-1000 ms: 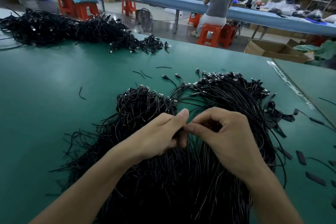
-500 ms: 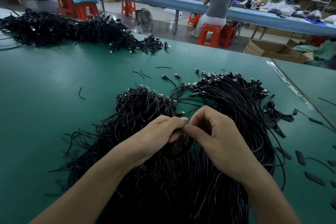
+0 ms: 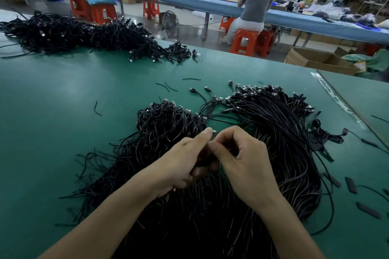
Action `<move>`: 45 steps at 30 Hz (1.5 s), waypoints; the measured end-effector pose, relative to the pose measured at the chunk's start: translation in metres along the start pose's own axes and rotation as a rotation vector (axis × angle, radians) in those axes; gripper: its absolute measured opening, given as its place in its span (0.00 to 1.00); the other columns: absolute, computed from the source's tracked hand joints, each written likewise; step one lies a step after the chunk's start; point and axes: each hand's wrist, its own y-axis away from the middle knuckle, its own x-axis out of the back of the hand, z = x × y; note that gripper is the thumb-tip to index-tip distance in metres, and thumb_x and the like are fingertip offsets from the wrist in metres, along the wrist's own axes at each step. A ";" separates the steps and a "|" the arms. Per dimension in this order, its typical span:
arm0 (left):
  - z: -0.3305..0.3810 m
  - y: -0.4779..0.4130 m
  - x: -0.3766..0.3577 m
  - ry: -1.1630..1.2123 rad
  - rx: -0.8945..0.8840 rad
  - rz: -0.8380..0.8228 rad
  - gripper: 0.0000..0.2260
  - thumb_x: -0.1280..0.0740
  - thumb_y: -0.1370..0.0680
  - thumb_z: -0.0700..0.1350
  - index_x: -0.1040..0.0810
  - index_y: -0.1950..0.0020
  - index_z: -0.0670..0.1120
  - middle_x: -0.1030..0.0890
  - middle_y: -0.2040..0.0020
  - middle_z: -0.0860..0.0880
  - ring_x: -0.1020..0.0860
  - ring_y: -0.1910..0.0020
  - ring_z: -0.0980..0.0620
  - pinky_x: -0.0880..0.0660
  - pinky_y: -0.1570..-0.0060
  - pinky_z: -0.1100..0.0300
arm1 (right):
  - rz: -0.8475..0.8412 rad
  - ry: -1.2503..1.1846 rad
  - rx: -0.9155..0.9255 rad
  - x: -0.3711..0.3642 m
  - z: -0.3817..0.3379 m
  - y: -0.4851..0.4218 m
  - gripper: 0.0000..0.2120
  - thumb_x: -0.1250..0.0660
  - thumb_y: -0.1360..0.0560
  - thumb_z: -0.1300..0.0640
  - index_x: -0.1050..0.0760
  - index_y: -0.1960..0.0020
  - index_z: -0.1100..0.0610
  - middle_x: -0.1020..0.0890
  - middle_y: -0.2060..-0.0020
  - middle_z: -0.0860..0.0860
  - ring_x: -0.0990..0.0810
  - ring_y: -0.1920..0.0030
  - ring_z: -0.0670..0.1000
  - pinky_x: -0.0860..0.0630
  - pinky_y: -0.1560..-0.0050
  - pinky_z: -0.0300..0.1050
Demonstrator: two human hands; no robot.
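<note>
We are pinching one thin black plug-tipped cable (image 3: 214, 131) between left hand (image 3: 185, 164) and right hand (image 3: 246, 166), all fingers curling round it, just above the big black cable heap (image 3: 284, 132). Since half a second ago its plug tip is emerging past the fingertips, so coiling is probably advancing.

a factory floor: long workbenches (image 3: 231, 9), cable heaps (image 3: 73, 33), plastic stools (image 3: 244, 42).

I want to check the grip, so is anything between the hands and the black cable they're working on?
Nothing visible stands in the way. The left hand and the right hand both pinch the black cable directly, fingertips nearly meeting, above the pile of cables on the green table.
</note>
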 end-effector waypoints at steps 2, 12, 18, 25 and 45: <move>-0.002 -0.001 0.006 -0.053 -0.027 0.061 0.30 0.47 0.20 0.67 0.25 0.72 0.50 0.36 0.77 0.54 0.42 0.81 0.56 0.46 0.79 0.70 | 0.012 0.011 -0.039 -0.001 0.007 0.003 0.08 0.27 0.25 0.55 0.26 0.59 0.47 0.19 0.64 0.42 0.21 0.66 0.41 0.28 0.66 0.32; -0.001 -0.012 0.020 0.087 -0.167 0.328 0.32 0.47 0.18 0.63 0.32 0.78 0.49 0.27 0.73 0.44 0.35 0.80 0.53 0.44 0.81 0.69 | -0.611 0.375 -0.275 -0.028 0.032 0.022 0.06 0.31 0.24 0.46 0.22 0.53 0.47 0.18 0.59 0.44 0.19 0.58 0.44 0.18 0.53 0.51; -0.005 -0.014 0.021 0.171 -0.163 0.362 0.29 0.41 0.19 0.62 0.27 0.76 0.48 0.24 0.70 0.42 0.32 0.82 0.51 0.44 0.81 0.67 | -0.637 0.466 -0.283 -0.033 0.025 0.023 0.09 0.34 0.24 0.43 0.23 0.52 0.48 0.19 0.57 0.46 0.19 0.56 0.50 0.19 0.53 0.52; -0.004 -0.016 0.023 0.248 -0.228 0.491 0.30 0.44 0.17 0.61 0.36 0.76 0.48 0.36 0.78 0.49 0.42 0.82 0.54 0.46 0.81 0.66 | -0.642 0.532 -0.263 -0.034 0.017 0.024 0.09 0.38 0.20 0.48 0.24 0.48 0.51 0.20 0.53 0.52 0.20 0.54 0.56 0.21 0.52 0.52; -0.003 -0.021 0.033 0.248 -0.232 0.388 0.24 0.50 0.15 0.54 0.29 0.67 0.48 0.38 0.76 0.54 0.45 0.80 0.57 0.47 0.83 0.66 | -0.539 0.418 -0.328 -0.026 0.017 0.026 0.05 0.41 0.18 0.50 0.28 0.49 0.50 0.21 0.58 0.49 0.22 0.62 0.50 0.21 0.60 0.51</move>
